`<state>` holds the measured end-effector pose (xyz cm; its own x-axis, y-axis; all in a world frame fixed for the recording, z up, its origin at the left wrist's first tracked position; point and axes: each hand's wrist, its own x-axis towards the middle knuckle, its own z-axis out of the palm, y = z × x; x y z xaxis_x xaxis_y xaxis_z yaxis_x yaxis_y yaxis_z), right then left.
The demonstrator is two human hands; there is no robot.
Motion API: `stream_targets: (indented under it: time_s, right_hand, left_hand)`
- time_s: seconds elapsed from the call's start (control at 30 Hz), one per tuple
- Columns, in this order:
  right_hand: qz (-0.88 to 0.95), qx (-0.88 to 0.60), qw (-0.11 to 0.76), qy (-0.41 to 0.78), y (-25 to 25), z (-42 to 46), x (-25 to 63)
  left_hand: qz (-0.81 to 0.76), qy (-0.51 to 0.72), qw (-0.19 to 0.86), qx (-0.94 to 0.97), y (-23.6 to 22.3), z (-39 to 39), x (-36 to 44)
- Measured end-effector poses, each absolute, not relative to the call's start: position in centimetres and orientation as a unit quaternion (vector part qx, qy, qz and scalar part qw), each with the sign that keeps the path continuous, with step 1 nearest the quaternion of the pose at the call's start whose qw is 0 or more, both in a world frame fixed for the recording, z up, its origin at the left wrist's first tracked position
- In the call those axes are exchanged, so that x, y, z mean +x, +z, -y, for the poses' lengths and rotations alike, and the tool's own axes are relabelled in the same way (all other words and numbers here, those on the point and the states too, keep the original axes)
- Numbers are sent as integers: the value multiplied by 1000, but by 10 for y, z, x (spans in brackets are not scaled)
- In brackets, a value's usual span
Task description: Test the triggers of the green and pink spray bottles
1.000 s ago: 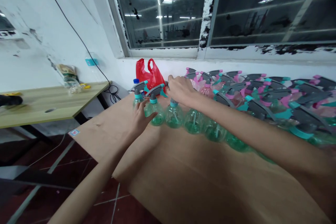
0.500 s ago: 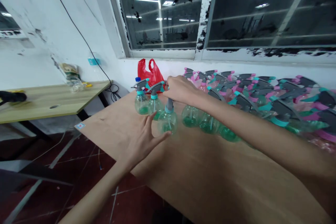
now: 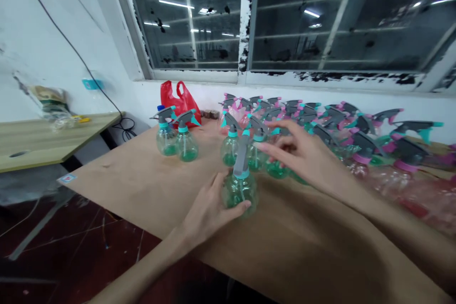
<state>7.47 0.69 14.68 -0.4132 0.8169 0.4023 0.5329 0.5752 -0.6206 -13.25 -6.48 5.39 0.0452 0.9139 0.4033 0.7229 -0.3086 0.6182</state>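
My left hand (image 3: 217,206) is wrapped round the clear, round body of a spray bottle (image 3: 242,190) with a turquoise collar and green at its base. Its grey trigger head points away from me. To the right of that head, my right hand (image 3: 297,149) has its fingers apart and holds nothing. Two similar spray bottles (image 3: 185,145) stand together farther left on the table. Just behind the held one is a row of green-based spray bottles (image 3: 231,148), partly covered by my right hand.
Many spray bottles (image 3: 361,152) with pink or turquoise parts crowd the brown table (image 3: 142,185) at the back and right. A red plastic bag (image 3: 181,104) stands by the wall. Left is another table (image 3: 42,145), across a floor gap.
The spray bottle has come nearer and away from the two on the left. My left hand has closed round its body; my right hand has let go of its head. The view has turned right.
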Motion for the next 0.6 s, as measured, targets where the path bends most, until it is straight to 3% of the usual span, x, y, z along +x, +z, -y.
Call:
stream_targets:
  time_s: [0.23,0.6]
  right_hand:
    - [837,-373,242,317,38,2,146]
    - [789,-394,335,331,0,1,155]
  left_hand:
    - [-495,329,271,757,67,49,-93]
    - [-470,258,268,801,59,16,-59]
